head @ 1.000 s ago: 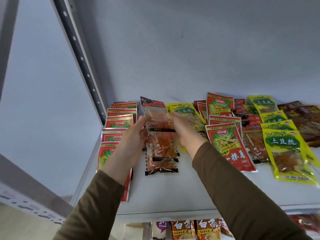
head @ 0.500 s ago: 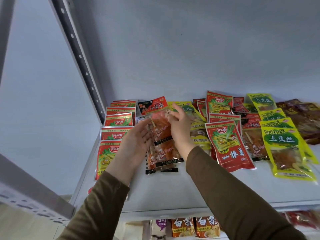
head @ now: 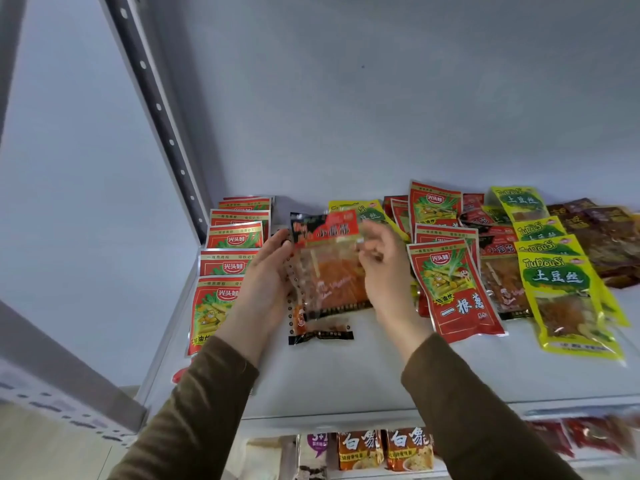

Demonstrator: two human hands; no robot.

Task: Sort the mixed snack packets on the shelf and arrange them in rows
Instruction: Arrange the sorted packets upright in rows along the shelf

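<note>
Now I see both hands at one clear packet (head: 329,268) of orange snack near the shelf's (head: 346,375) left end — my left hand (head: 266,282) lies flat-fingered against its left edge, my right hand (head: 384,271) pinches its upper right. Red packets (head: 221,268) line the left edge.

On the shelf (head: 346,379), a column of overlapping packets (head: 230,258) runs front to back along the left edge. Just right of it, the lifted packet (head: 327,265) sits between the left hand (head: 266,282) and right hand (head: 384,271), above another packet (head: 320,332). Further right lie more overlapping packets (head: 453,289), with a second column (head: 561,282) beyond them.
</note>
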